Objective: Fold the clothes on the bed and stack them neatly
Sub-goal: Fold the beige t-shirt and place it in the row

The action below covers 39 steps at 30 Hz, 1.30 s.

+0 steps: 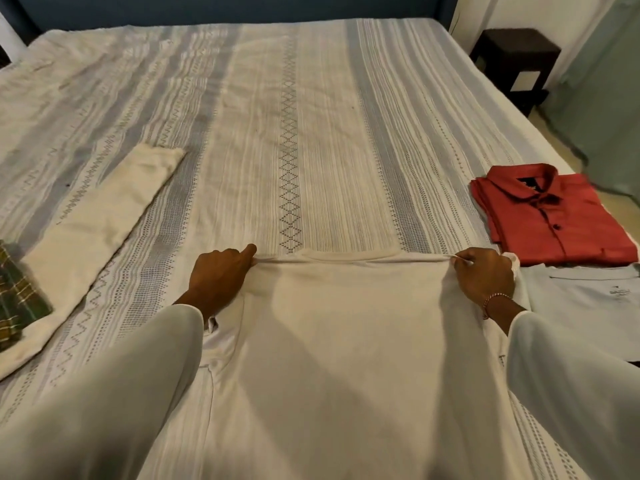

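Observation:
A cream shirt lies flat on the bed in front of me, collar end away from me. My left hand pinches its far left shoulder corner. My right hand, with a bead bracelet on the wrist, pinches the far right corner, and the far edge is stretched taut between them. A folded red shirt sits at the right on top of a folded pale grey garment. A cream garment lies spread at the left, with a green plaid cloth on its near end.
The patterned grey and cream bedspread covers the bed up to a dark blue headboard. A dark bedside table stands at the far right, beside a green curtain.

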### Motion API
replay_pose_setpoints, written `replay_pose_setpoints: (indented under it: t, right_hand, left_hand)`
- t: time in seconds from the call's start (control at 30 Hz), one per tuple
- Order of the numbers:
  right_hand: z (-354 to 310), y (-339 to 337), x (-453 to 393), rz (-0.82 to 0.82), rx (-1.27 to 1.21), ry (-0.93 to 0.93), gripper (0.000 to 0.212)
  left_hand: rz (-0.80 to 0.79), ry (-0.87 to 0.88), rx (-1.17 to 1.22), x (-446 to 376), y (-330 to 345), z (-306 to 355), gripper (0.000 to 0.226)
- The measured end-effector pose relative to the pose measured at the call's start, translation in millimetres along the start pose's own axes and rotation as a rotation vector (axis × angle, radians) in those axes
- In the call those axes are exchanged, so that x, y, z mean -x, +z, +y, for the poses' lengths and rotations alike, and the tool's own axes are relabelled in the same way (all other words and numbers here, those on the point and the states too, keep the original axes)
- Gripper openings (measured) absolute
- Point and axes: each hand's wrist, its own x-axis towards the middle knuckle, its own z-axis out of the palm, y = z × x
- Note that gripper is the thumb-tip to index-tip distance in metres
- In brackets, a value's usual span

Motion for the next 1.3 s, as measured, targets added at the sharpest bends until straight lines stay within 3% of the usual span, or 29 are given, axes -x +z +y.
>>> replay_pose_setpoints:
  t: [0.3, 0.47, 0.6, 0.83, 1.0, 1.1, 1.3]
  right_hand:
    - [11, 21, 1, -0.115, 0.173, -0.048, 0.022]
    - [12, 10, 39, -0.120, 0.271, -0.284, 0.065]
    - [28, -7, 84, -0.182, 0.299, -0.422, 0.071]
    - [55, -58, 178, -0.371, 0.198, -0.255, 0.063]
    - [92, -86, 261, -0.435, 0.076, -0.050, 0.062]
    - [118, -93, 309, -0.422, 0.045, 0.089, 0.063]
    - [164, -110, 377, -0.484, -0.051, 0.226, 0.044]
  left_hand:
    - [-0.064, -0.109, 0.181, 3, 5, 5, 0.037]
    - [-0.080, -0.134, 0.240, 28, -19, 14, 0.044]
    - [0.007, -0.092, 0.152, 68, -36, 24, 0.048]
    - [-0.159, -0.367, 0.462, 175, -50, 59, 0.054]
    - [-0.437, -0.654, 0.569, 279, -31, 92, 0.072]
    - [-0.438, -0.709, 0.625, 332, -21, 110, 0.079]
    - [-0.450, -0.782, 0.807, 410, -26, 128, 0.059]
